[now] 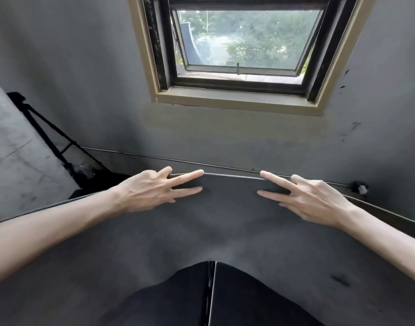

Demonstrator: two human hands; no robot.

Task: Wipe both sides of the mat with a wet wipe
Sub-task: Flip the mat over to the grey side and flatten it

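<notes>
A large dark grey mat [225,231] fills the lower half of the view, over a table. My left hand [150,191] and my right hand [312,198] hold its far edge on either side of the middle. On each hand the thumb sits behind the edge, the index finger lies along the top of it, and the other fingers lie straight on the near face. Between the hands the far edge stands a little above the table line. No wet wipe is in view. Dark trousers show below the mat's near edge.
A brown table edge [390,214] shows at the right beyond the mat. A grey wall with a window [244,43] stands close behind. A black tripod [48,137] leans at the left, and a thin cable [154,157] runs along the wall.
</notes>
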